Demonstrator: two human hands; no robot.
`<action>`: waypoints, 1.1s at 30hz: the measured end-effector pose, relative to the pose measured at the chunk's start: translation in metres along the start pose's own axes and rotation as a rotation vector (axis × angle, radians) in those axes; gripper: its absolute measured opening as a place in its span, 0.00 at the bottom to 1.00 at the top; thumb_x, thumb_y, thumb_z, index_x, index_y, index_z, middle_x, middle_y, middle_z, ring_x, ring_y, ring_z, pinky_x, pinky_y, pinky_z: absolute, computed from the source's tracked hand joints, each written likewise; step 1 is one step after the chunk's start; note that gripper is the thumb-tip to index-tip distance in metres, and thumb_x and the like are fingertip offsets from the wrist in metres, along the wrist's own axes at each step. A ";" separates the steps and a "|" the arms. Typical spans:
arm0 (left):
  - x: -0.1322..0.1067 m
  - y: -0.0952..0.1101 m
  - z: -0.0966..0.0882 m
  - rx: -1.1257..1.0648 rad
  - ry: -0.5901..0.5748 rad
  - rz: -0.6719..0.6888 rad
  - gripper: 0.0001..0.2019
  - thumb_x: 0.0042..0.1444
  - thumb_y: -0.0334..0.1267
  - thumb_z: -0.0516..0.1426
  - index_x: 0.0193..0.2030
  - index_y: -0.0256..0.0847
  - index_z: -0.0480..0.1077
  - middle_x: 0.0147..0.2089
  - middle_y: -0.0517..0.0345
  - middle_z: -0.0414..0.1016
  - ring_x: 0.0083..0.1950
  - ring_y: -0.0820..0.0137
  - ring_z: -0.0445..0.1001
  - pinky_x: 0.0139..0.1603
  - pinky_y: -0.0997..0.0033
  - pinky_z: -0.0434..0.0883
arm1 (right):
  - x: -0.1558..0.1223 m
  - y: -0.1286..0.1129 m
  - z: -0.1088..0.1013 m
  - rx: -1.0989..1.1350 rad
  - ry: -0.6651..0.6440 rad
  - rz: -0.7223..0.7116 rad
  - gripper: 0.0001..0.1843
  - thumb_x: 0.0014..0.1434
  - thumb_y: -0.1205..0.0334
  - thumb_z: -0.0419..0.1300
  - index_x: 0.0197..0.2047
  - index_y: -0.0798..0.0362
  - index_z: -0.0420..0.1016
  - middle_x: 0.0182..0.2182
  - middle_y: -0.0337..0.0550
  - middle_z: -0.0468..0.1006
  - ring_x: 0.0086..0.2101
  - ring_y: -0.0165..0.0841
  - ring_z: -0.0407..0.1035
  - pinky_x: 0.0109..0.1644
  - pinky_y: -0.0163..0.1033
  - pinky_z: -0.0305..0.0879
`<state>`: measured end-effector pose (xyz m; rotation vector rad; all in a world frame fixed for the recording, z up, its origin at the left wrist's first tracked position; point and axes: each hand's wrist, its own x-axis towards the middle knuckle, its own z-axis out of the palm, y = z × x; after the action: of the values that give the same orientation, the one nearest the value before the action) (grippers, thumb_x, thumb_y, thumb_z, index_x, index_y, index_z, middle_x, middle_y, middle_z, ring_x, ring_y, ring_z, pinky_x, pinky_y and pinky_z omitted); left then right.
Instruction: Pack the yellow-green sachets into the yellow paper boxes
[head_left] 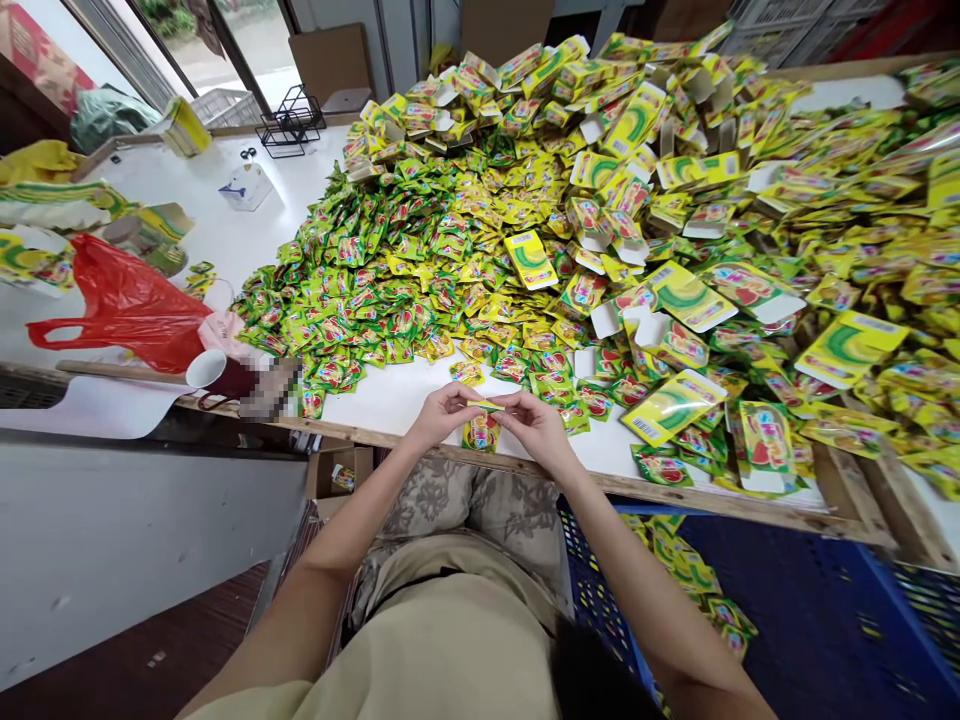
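Bridging the left hand [444,412] and the right hand [535,426], a small yellow-and-green printed cardboard box [480,433] is held at the white table's [379,402] wooden front edge [375,437], its far end pinched between thumbs and fingers. Creasing could be caused by uneven pressure. Beyond, only a narrow white strip is left by heaped glossy green-and-yellow sachets [405,240].

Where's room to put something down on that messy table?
Back left, white table shows between the white box and green packets. A thin strip lies between those packets and the wooden edge, beside the left hand. Yellow boxes crowd the right side.
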<state>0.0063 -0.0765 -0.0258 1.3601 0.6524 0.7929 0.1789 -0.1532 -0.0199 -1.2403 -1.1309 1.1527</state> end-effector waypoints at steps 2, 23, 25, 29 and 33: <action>0.000 0.000 0.000 0.031 -0.005 0.051 0.13 0.46 0.43 0.65 0.32 0.36 0.71 0.36 0.55 0.72 0.41 0.71 0.72 0.44 0.68 0.70 | -0.001 0.005 0.002 -0.015 0.010 -0.025 0.12 0.52 0.53 0.65 0.36 0.50 0.75 0.38 0.44 0.79 0.39 0.36 0.74 0.47 0.44 0.71; 0.051 -0.011 -0.016 0.986 0.295 -0.045 0.15 0.47 0.39 0.64 0.42 0.39 0.71 0.43 0.48 0.70 0.48 0.58 0.68 0.51 0.58 0.65 | -0.061 -0.052 -0.127 -0.890 0.056 0.184 0.16 0.56 0.48 0.57 0.39 0.49 0.78 0.36 0.46 0.81 0.33 0.39 0.74 0.39 0.43 0.70; 0.053 -0.014 -0.014 1.039 0.265 -0.056 0.17 0.44 0.37 0.65 0.43 0.40 0.70 0.43 0.48 0.69 0.50 0.56 0.67 0.53 0.56 0.64 | -0.049 -0.046 -0.126 -0.998 0.330 0.119 0.16 0.57 0.50 0.56 0.41 0.51 0.77 0.37 0.48 0.80 0.36 0.41 0.73 0.42 0.45 0.68; 0.045 -0.013 -0.015 1.038 0.279 0.009 0.23 0.46 0.37 0.64 0.49 0.40 0.67 0.47 0.47 0.68 0.52 0.56 0.66 0.55 0.56 0.63 | -0.033 -0.026 -0.155 -1.235 0.728 0.007 0.27 0.56 0.51 0.57 0.55 0.58 0.67 0.50 0.61 0.70 0.53 0.50 0.62 0.54 0.55 0.58; 0.034 -0.005 -0.012 0.984 0.350 0.088 0.24 0.50 0.39 0.61 0.54 0.40 0.64 0.52 0.45 0.66 0.56 0.55 0.64 0.58 0.54 0.62 | -0.031 -0.010 -0.184 -1.333 0.667 0.085 0.30 0.55 0.51 0.57 0.56 0.60 0.66 0.45 0.61 0.71 0.49 0.52 0.62 0.51 0.56 0.57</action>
<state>0.0175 -0.0425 -0.0310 2.1595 1.3755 0.8157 0.3598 -0.2002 -0.0127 -2.4189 -1.2874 -0.1955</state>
